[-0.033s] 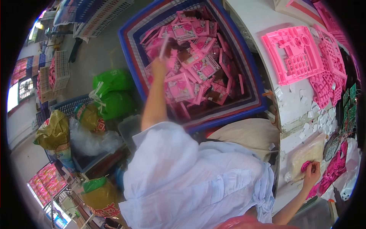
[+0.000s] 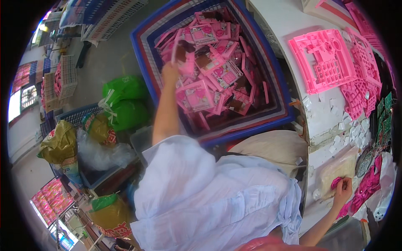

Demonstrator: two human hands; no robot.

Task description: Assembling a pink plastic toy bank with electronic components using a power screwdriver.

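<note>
Over the left side of a blue-rimmed basket (image 2: 147, 79), my left hand (image 2: 170, 73) is closed on a pink plastic piece (image 2: 174, 52), seen edge-on and smeared by motion. Beneath it the basket holds a heap of pink toy cases (image 2: 226, 74), some with dark brown panels. At the lower right, my right hand (image 2: 344, 189) pinches a small magenta piece (image 2: 336, 182) above a cream plastic-wrapped pack (image 2: 328, 178) on the white table.
Pink moulded frames (image 2: 322, 60) lie on the white table (image 2: 289, 46), with small white pieces (image 2: 335, 142) scattered nearby. Green circuit boards (image 2: 383, 117) sit at the far right. Green bags (image 2: 125, 102) and a gold sack (image 2: 60, 142) stand left of the basket.
My left hand has shifted slightly left with the pink plastic piece, which stands more upright. My right hand stays where it was.
</note>
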